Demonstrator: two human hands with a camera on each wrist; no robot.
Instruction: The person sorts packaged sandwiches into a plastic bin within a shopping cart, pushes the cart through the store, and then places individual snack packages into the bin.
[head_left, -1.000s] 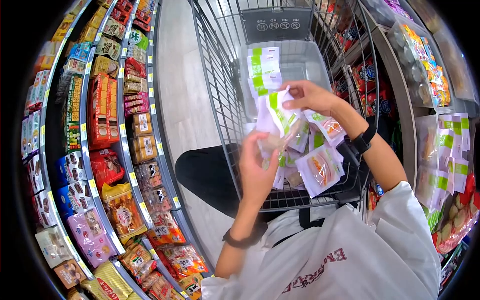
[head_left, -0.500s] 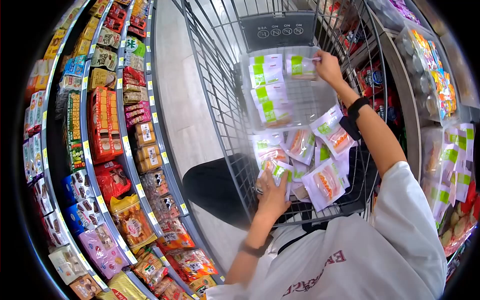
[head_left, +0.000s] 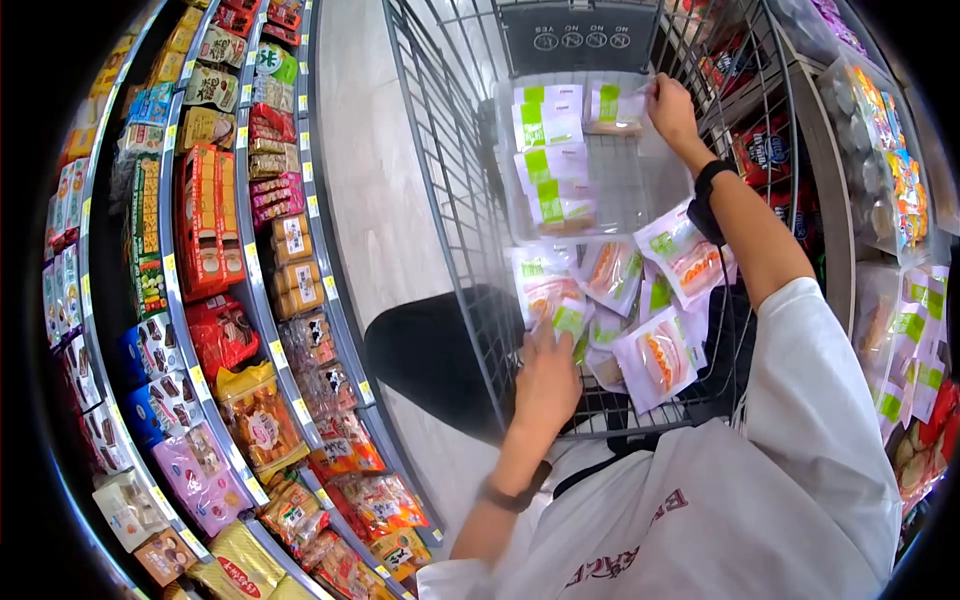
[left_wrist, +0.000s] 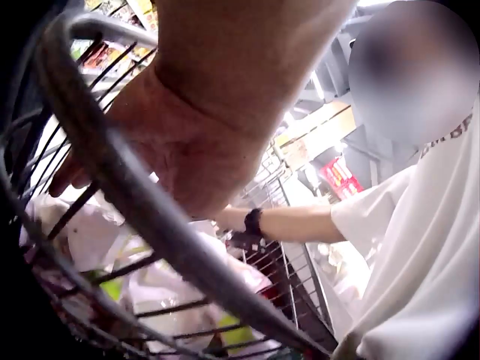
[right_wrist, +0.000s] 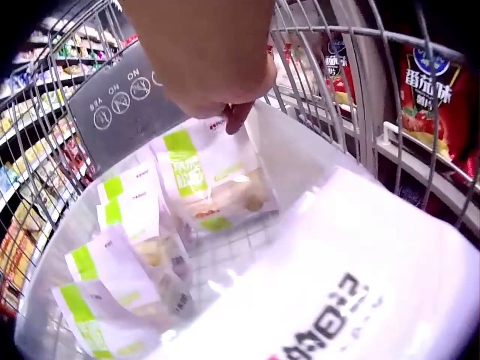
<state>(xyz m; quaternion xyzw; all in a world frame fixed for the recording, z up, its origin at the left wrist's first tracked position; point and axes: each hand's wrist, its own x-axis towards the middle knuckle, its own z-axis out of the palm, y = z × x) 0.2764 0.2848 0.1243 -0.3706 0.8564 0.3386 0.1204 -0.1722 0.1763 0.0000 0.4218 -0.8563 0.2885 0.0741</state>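
Observation:
A clear plastic bin [head_left: 640, 190] sits in the shopping cart, holding white-and-green bags of sandwich bread. My right hand [head_left: 675, 112] is at its far right corner, fingers curled at the top edge of one bread bag [head_left: 612, 112]. The right wrist view shows this bread bag [right_wrist: 214, 169] standing upright, a fingertip at its top. Two overlapping stacks of bread bags [head_left: 550, 165] line the bin's left side. Nearer me, my left hand [head_left: 548, 385] grips the near edge of another bread bag [head_left: 570, 318] on a loose pile. The cart's rim partly hides that hand in the left wrist view.
Around the bin and pile stand the cart's wire sides [head_left: 455, 190]. Snack shelves [head_left: 245, 300] run along the left. On the right, shelving holds red bags [head_left: 765, 150] and a clear bin with more white-and-green bags [head_left: 915, 330]. A dark-trousered knee [head_left: 435, 350] is beside the cart.
The right hand carried a bread bag from over the pile to the bin's far right corner and lowered it in. My left hand came down onto a bag in the near pile.

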